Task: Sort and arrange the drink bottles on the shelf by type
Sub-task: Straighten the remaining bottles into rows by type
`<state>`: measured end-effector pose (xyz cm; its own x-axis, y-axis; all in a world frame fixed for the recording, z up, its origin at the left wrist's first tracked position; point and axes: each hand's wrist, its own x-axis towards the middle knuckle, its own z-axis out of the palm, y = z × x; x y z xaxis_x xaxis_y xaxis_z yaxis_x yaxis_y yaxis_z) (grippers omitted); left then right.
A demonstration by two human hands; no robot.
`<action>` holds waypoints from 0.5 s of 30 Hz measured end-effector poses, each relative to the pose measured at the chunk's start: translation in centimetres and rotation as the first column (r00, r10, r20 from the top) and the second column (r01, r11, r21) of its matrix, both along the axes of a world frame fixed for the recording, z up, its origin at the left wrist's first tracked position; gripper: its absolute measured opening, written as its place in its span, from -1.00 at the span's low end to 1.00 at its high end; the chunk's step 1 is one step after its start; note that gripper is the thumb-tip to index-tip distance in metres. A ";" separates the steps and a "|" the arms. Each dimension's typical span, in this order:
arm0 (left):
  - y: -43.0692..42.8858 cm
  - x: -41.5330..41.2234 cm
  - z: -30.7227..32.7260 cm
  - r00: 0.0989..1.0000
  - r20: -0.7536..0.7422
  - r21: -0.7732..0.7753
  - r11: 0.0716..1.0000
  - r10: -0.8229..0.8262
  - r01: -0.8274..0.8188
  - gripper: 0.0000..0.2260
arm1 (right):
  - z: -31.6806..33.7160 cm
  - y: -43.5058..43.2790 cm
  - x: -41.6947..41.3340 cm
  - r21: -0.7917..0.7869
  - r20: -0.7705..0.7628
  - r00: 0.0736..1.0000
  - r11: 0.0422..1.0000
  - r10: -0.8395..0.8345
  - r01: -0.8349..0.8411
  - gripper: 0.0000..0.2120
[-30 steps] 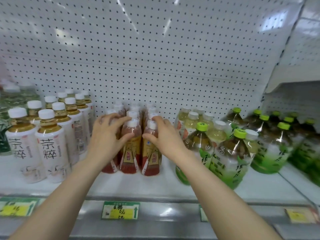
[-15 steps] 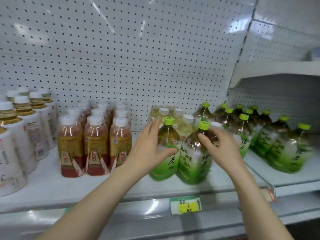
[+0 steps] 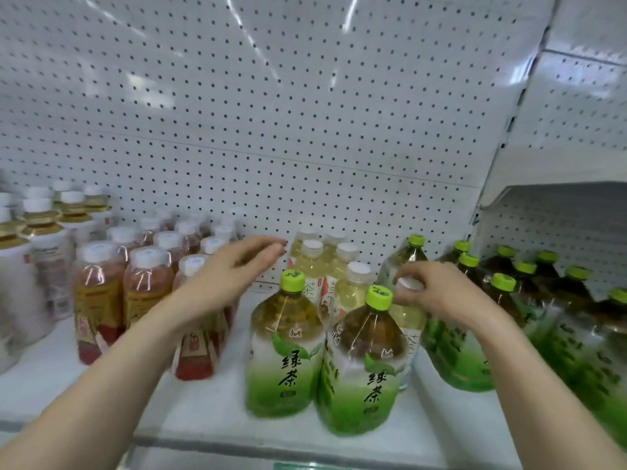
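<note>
Two large green tea bottles with green caps stand side by side at the shelf front, one on the left (image 3: 285,354) and one on the right (image 3: 366,368). Behind them is a cluster of pale yellow bottles (image 3: 312,266) with white caps. My right hand (image 3: 441,293) pinches the white cap of one pale yellow bottle (image 3: 409,320) just behind the right green bottle. My left hand (image 3: 220,283) hovers open, fingers stretched toward the pale cluster, holding nothing. Red tea bottles (image 3: 146,290) stand in rows to the left, partly hidden by my left forearm.
White-labelled amber bottles (image 3: 44,252) fill the far left. More green tea bottles (image 3: 458,351) crowd the right, beyond the shelf divider too. A white pegboard (image 3: 305,130) closes the back. Bare shelf board (image 3: 51,368) shows at front left; a price tag (image 3: 312,466) is on the rail.
Both hands left the sides of the two front green bottles. The left hand rose and opened toward the back; the right hand moved back onto a white cap.
</note>
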<state>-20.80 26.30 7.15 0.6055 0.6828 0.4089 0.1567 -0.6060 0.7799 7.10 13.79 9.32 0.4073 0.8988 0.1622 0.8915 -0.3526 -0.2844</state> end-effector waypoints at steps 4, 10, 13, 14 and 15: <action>3.9 5.2 2.1 0.990 -0.133 0.023 0.998 -0.056 0.059 -0.73 | -0.9 2.5 1.4 0.090 -0.024 0.990 0.987 0.137 -0.134 -0.69; 6.0 9.6 0.8 0.861 -0.386 -0.095 0.942 -0.333 0.322 -0.51 | -1.3 5.0 1.2 0.139 -0.051 0.963 0.957 0.264 -0.255 -0.68; 6.3 9.4 0.8 0.870 -0.435 0.052 0.959 -0.231 0.280 -0.55 | -1.8 6.3 0.7 0.165 -0.080 0.959 0.953 0.271 -0.255 -0.63; 6.3 9.1 0.7 0.889 -0.431 0.113 0.968 -0.156 0.225 -0.55 | -2.1 6.8 0.5 0.188 -0.080 0.958 0.948 0.274 -0.256 -0.61; 6.3 8.8 0.5 0.902 -0.427 0.178 0.972 -0.061 0.150 -0.54 | -2.2 7.2 0.3 0.211 -0.069 0.960 0.945 0.270 -0.250 -0.59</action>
